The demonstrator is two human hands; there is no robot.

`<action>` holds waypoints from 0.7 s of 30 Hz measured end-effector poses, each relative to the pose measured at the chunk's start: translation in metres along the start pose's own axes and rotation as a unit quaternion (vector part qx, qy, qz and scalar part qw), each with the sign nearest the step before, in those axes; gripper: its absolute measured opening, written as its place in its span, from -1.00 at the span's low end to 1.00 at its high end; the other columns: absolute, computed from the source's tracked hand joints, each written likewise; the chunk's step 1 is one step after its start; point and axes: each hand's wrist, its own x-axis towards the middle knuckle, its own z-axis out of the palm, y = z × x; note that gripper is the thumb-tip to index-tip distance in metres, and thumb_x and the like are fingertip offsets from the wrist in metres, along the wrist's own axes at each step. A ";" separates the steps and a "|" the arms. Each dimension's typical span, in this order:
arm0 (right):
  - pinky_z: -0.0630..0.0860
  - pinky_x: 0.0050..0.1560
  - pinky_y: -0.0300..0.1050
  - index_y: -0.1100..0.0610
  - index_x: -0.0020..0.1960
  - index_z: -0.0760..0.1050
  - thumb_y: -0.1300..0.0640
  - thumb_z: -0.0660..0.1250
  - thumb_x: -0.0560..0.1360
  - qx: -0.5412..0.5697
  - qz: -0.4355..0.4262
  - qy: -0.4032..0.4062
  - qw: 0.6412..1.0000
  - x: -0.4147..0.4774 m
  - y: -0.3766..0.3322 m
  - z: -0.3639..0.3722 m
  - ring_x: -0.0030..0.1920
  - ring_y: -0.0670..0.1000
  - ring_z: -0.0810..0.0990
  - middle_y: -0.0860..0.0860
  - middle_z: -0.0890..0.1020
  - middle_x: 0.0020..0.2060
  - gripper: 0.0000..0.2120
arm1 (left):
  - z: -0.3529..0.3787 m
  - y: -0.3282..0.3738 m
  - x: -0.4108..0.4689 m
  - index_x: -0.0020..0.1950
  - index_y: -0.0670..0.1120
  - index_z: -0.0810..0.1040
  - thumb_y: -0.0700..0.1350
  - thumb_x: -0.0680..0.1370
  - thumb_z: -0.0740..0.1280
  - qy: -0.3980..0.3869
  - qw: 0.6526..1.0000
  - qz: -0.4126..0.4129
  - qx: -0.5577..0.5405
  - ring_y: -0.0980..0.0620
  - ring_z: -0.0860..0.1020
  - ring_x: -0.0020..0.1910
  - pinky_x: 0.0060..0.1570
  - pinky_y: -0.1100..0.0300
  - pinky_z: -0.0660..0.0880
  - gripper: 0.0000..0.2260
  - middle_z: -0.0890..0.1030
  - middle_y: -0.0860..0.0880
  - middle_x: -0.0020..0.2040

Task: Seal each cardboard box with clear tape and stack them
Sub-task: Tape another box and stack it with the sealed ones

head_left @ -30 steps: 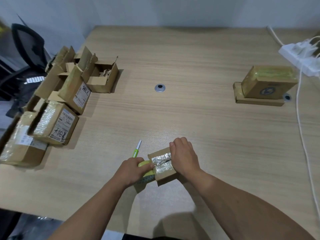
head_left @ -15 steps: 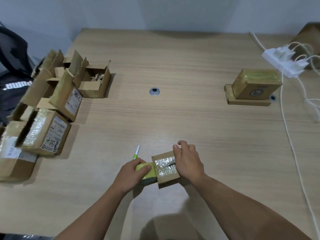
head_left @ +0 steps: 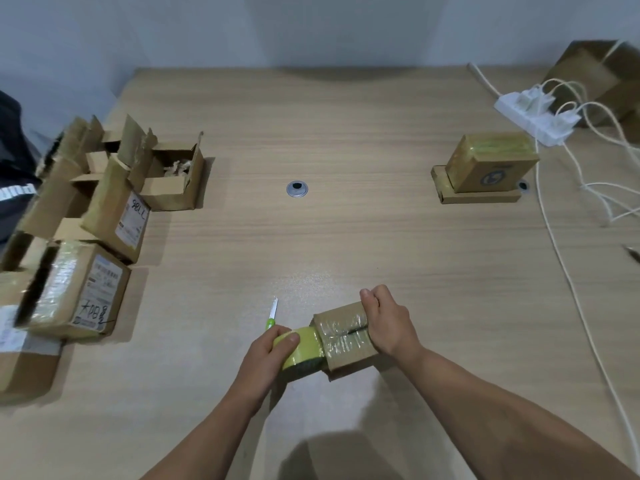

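A small cardboard box [head_left: 341, 336] lies near the table's front edge, with shiny clear tape across its top seam. My right hand [head_left: 388, 322] grips the box's right end, fingers curled over the far edge. My left hand [head_left: 272, 353] holds a yellowish roll of tape [head_left: 301, 351] against the box's left end. Two sealed boxes are stacked at the far right: a thicker box [head_left: 490, 162] on a flat box [head_left: 446, 192].
Several open and taped boxes [head_left: 104, 216] crowd the table's left side. A green-handled knife [head_left: 272, 315] lies just left of the tape roll. A white power strip [head_left: 533, 117] with trailing cables and a brown box sit at the far right. A metal grommet [head_left: 297, 189] marks mid-table.
My left hand has drawn the tape roll leftward off the box top to its left end, leaving more tape over the seam. My right hand still grips the box.
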 end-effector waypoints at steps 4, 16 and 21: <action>0.35 -0.24 -0.06 0.13 -0.03 0.38 -0.15 0.05 0.69 0.028 0.018 0.013 0.999 0.004 0.006 -0.008 -0.23 -0.01 0.48 0.06 0.56 -0.22 -0.64 | 0.004 0.012 0.002 -0.16 0.04 0.58 0.31 0.33 0.35 -0.024 0.999 0.030 -0.019 -0.06 0.55 -0.12 -0.06 0.02 0.43 -0.65 0.59 -0.11 -0.15; 0.28 -0.07 -0.14 0.03 -0.15 0.44 -0.03 0.05 0.72 0.077 -0.014 0.038 0.996 0.024 0.049 -0.035 -0.02 0.03 0.44 -0.01 0.51 -0.13 -0.66 | 0.050 0.062 0.010 -0.17 -0.31 0.46 0.29 0.25 0.58 -0.137 0.985 0.051 -0.090 -0.08 0.39 -0.24 -0.18 0.07 0.29 -0.32 0.41 -0.16 -0.26; 0.34 0.17 -0.07 0.07 0.16 0.53 -0.02 0.06 0.71 -0.064 -0.033 0.051 0.996 0.026 0.066 -0.039 0.10 0.03 0.34 0.00 0.44 0.06 -0.69 | 0.072 0.079 0.010 -0.39 -0.06 0.48 0.08 0.26 0.52 -0.168 0.979 0.043 -0.103 0.09 0.34 -0.41 -0.37 0.28 0.32 -0.71 0.35 0.00 -0.41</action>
